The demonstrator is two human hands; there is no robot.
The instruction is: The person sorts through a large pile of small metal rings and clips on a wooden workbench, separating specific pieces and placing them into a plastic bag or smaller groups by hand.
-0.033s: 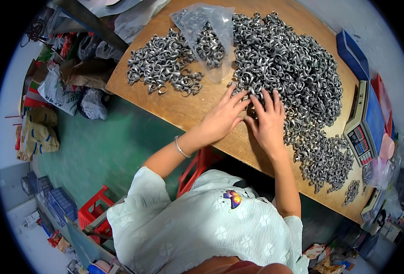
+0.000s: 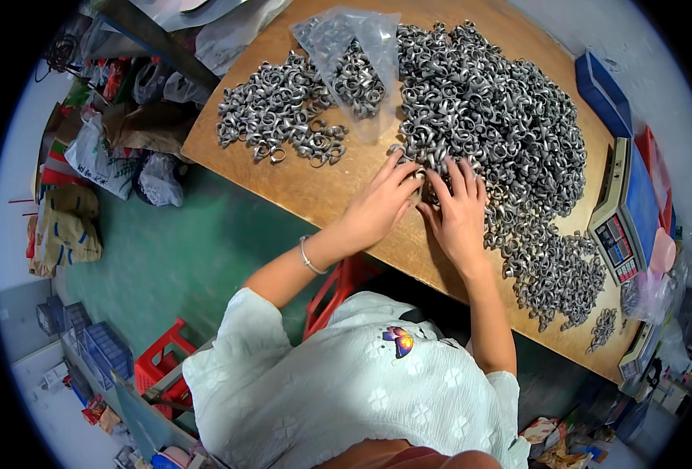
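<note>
My left hand (image 2: 379,205), a bracelet on its wrist, rests palm down at the near edge of a big heap of grey metal rings (image 2: 486,109). Between its thumb and index finger shows a metal ring (image 2: 418,177), partly covered by the fingers. My right hand (image 2: 459,215) lies close beside it, fingers apart, with the fingertips touching the front of the heap. A smaller heap of similar rings (image 2: 260,105) sits to the left, and a clear plastic bag (image 2: 373,117) lies between the heaps, over some rings.
Smaller rings (image 2: 557,273) spread along the right side of the wooden table (image 2: 307,184). Beyond them stand a scale (image 2: 619,242) and a blue bin (image 2: 604,94). A red stool (image 2: 162,359) is on the green floor, with bags (image 2: 100,156) heaped at the left.
A metal ring has come into view between my left thumb and index finger. My right fingers have drawn slightly back toward me.
</note>
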